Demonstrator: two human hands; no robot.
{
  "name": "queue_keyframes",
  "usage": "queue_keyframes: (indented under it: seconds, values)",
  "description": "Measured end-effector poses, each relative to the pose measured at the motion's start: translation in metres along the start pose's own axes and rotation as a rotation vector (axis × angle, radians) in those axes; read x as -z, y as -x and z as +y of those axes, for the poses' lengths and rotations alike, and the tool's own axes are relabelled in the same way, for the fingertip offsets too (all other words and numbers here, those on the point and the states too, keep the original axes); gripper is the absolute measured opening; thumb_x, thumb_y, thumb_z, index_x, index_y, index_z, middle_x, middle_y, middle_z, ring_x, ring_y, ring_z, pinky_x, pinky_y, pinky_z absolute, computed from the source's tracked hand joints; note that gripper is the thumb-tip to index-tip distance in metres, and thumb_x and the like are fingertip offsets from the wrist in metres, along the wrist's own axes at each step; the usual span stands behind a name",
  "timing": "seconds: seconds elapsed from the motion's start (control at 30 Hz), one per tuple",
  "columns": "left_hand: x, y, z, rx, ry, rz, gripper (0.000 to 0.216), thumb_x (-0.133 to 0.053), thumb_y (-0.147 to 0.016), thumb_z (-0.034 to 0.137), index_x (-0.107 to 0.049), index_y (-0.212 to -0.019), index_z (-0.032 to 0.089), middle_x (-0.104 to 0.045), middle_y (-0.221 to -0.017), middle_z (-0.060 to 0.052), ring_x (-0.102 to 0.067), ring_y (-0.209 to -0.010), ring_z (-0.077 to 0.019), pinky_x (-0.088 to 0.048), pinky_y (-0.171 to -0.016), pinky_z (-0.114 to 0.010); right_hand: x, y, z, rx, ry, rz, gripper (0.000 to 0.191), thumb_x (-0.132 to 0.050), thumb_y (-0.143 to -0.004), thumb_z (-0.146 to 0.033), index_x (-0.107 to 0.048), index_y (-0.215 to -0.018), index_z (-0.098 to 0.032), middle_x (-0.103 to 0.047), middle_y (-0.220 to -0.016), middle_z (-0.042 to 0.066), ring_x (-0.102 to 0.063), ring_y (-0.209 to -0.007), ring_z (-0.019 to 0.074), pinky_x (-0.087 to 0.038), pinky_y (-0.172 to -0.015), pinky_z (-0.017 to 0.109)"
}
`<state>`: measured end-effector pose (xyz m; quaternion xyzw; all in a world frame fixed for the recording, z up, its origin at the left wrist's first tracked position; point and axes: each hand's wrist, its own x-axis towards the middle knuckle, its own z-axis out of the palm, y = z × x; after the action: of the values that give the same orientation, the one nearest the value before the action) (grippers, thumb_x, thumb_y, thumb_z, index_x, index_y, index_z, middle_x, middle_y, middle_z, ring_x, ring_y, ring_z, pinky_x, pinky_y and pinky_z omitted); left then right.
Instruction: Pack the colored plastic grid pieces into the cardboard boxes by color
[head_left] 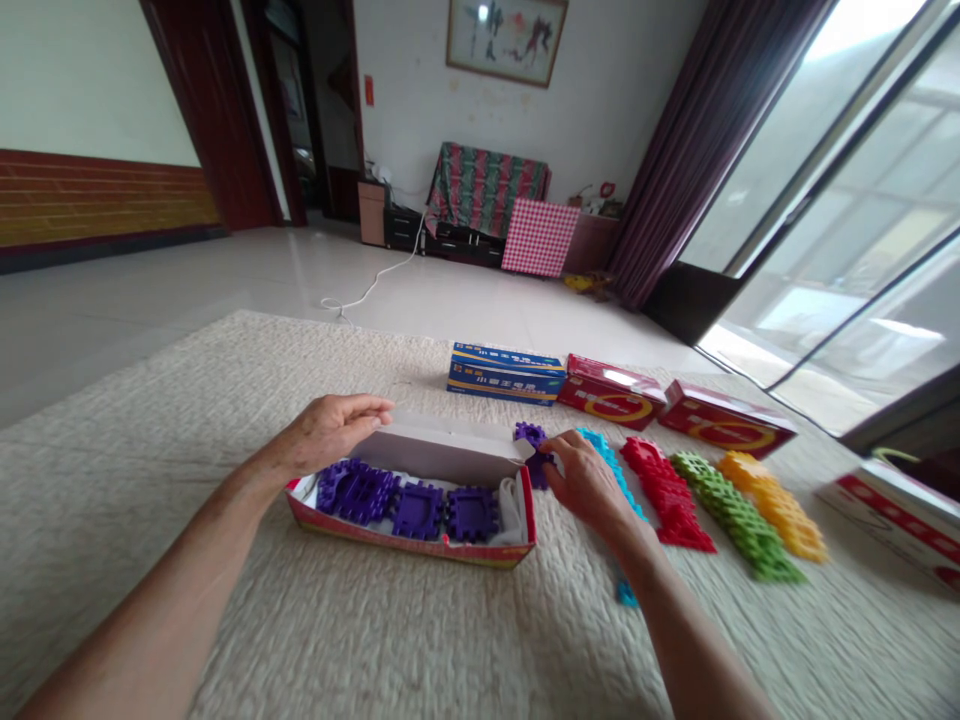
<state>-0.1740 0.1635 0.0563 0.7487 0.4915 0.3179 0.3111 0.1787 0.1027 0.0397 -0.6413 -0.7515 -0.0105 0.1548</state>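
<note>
A long open cardboard box lies on the mat, its white-lined lid raised at the far side. Inside sit several purple interlocking plastic blocks and a white bundle at the right end. My left hand is at the lid's left end, fingers stretched out flat. Beside the lid's right corner is my right hand, fingers loosely bent and apart from the thumb; whether it touches the flap is unclear. More purple blocks lie just behind its fingertips.
To the right are rows of blue, red, green and yellow blocks. Behind stand a blue box and two red boxes. Another box is at far right. A white cable crosses the floor.
</note>
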Motion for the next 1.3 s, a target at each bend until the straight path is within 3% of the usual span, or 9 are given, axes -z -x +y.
queue_keyframes:
  seconds: [0.23, 0.33, 0.43, 0.6, 0.73, 0.97, 1.17, 1.3]
  values:
    - [0.0, 0.001, 0.001, -0.01, -0.015, -0.006, 0.04, -0.054, -0.081, 0.042, -0.068, -0.109, 0.018, -0.073, -0.104, -0.007, -0.066, -0.098, -0.0217, -0.049, -0.091, -0.035, 0.009, 0.002, 0.011, -0.092, -0.314, -0.092, 0.015, -0.05, -0.076, -0.018, -0.063, -0.083, -0.017, -0.066, -0.074, 0.001, -0.059, -0.068, 0.0145, -0.043, -0.065, 0.026]
    - [0.001, 0.001, 0.002, -0.009, -0.018, -0.011, 0.04, -0.054, -0.081, 0.043, -0.068, -0.109, 0.018, -0.073, -0.103, -0.007, -0.066, -0.096, -0.022, -0.05, -0.091, -0.036, 0.01, 0.005, 0.019, -0.131, -0.471, -0.233, 0.018, -0.048, -0.077, -0.022, -0.064, -0.083, -0.017, -0.064, -0.069, 0.0, -0.057, -0.062, 0.013, -0.042, -0.059, 0.025]
    - [0.001, 0.001, 0.001, -0.013, -0.023, -0.009, 0.04, -0.055, -0.081, 0.043, -0.068, -0.109, 0.018, -0.073, -0.1, -0.007, -0.067, -0.093, -0.0215, -0.05, -0.09, -0.036, 0.008, 0.011, 0.021, -0.123, -0.453, -0.348, 0.02, -0.046, -0.076, -0.021, -0.065, -0.083, -0.017, -0.063, -0.065, -0.001, -0.054, -0.057, 0.0122, -0.04, -0.055, 0.024]
    - [0.001, 0.001, 0.001, -0.008, -0.014, -0.003, 0.038, -0.054, -0.081, 0.042, -0.068, -0.108, 0.018, -0.073, -0.101, -0.006, -0.067, -0.094, -0.0206, -0.051, -0.089, -0.035, 0.005, 0.021, 0.015, -0.07, -0.203, -0.306, 0.014, -0.057, -0.071, -0.024, -0.065, -0.082, -0.017, -0.066, -0.078, 0.002, -0.059, -0.071, 0.0157, -0.044, -0.064, 0.027]
    - [0.001, 0.002, 0.002, -0.016, -0.002, -0.009, 0.036, -0.054, -0.081, 0.038, -0.067, -0.109, 0.019, -0.073, -0.103, -0.005, -0.066, -0.098, -0.02, -0.049, -0.091, -0.034, 0.002, 0.028, 0.007, 0.01, -0.132, -0.314, 0.022, -0.066, -0.065, -0.02, -0.063, -0.087, -0.017, -0.063, -0.092, 0.005, -0.059, -0.081, 0.017, -0.046, -0.075, 0.03]
    - [0.001, 0.003, 0.008, -0.032, -0.006, 0.011, 0.034, -0.054, -0.08, 0.034, -0.068, -0.107, 0.018, -0.074, -0.102, -0.005, -0.067, -0.096, -0.0191, -0.05, -0.089, -0.033, -0.001, 0.031, 0.002, 0.068, -0.075, -0.297, 0.018, -0.061, -0.069, -0.013, -0.061, -0.086, -0.018, -0.06, -0.091, 0.008, -0.059, -0.082, 0.0183, -0.047, -0.078, 0.033]
    - [0.002, 0.003, 0.006, -0.033, 0.072, 0.01, 0.033, -0.052, -0.082, 0.03, -0.067, -0.108, 0.018, -0.074, -0.1, -0.006, -0.067, -0.094, -0.0186, -0.05, -0.089, -0.034, 0.036, 0.015, 0.01, 0.054, -0.056, -0.075, 0.021, -0.064, -0.07, -0.029, -0.061, -0.089, -0.021, -0.062, -0.094, 0.01, -0.061, -0.082, 0.0233, -0.048, -0.075, 0.04]
    - [0.003, 0.002, 0.007, 0.019, 0.212, 0.033, 0.034, -0.048, -0.084, 0.027, -0.064, -0.113, 0.016, -0.074, -0.096, -0.006, -0.067, -0.095, -0.0184, -0.048, -0.092, -0.036, 0.056, 0.001, -0.037, 0.196, -0.152, 0.028, 0.022, -0.064, -0.071, -0.033, -0.06, -0.09, -0.022, -0.063, -0.097, 0.008, -0.06, -0.086, 0.0225, -0.048, -0.075, 0.037]
